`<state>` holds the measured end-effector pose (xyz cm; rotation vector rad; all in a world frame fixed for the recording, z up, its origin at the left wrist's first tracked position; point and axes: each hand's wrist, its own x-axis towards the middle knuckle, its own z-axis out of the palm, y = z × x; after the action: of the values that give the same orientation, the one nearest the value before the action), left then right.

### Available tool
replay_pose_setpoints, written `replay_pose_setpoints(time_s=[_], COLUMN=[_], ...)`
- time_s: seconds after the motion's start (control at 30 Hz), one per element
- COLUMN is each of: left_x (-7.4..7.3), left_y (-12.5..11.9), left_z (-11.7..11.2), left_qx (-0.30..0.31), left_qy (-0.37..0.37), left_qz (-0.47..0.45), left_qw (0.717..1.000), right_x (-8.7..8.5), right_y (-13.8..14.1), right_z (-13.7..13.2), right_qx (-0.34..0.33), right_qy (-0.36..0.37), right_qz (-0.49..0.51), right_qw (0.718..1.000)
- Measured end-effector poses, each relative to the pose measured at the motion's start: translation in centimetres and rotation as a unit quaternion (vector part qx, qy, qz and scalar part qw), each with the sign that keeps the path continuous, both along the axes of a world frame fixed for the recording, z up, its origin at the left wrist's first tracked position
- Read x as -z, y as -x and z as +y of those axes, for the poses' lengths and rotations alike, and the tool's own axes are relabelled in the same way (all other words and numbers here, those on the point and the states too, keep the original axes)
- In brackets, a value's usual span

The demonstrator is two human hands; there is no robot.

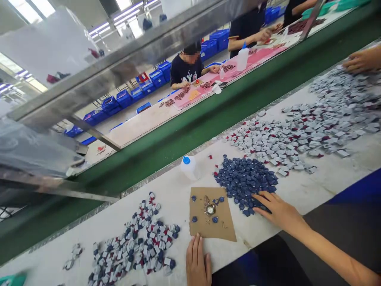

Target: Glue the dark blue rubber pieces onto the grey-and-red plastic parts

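My left hand (197, 263) lies flat with fingers together and stretched out on the white table, just below the bottom edge of a brown cardboard square (212, 222). On the cardboard sit a few dark blue pieces and a small glue blob with metal bits (210, 208). My right hand (277, 209) reaches left, fingers spread, resting on the lower right edge of a pile of dark blue pieces (245, 179). Neither hand visibly holds anything.
A white glue bottle with a blue cap (189, 167) stands above the cardboard. Mixed grey, blue and red pieces (139, 242) lie at left; a large grey pile (312, 127) spreads right, where another person's hand (361, 60) works. A green conveyor belt (178, 139) runs behind; other workers sit beyond.
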<state>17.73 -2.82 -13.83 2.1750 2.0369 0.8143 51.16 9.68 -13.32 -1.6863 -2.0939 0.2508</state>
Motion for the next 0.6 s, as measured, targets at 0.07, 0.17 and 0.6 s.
replay_pose_setpoints(time_s=[0.07, 0.17, 0.6], left_x=[0.4, 0.7, 1.4], left_y=[-0.1, 0.2, -0.3], left_z=[-0.1, -0.3, -2.1], left_qx=[-0.004, -0.006, 0.047], left_qy=[-0.001, -0.002, -0.182], left_qz=[0.018, 0.057, -0.016], left_qw=[1.000, 0.998, 0.982], right_x=[1.9, 3.6, 1.6], right_y=[-0.3, -0.3, 0.5], right_z=[-0.2, -0.2, 0.9], right_qx=[0.001, -0.004, -0.035], right_qy=[-0.024, -0.063, -0.091], right_qz=[0.004, 0.026, 0.064], right_qw=[1.000, 0.998, 0.993])
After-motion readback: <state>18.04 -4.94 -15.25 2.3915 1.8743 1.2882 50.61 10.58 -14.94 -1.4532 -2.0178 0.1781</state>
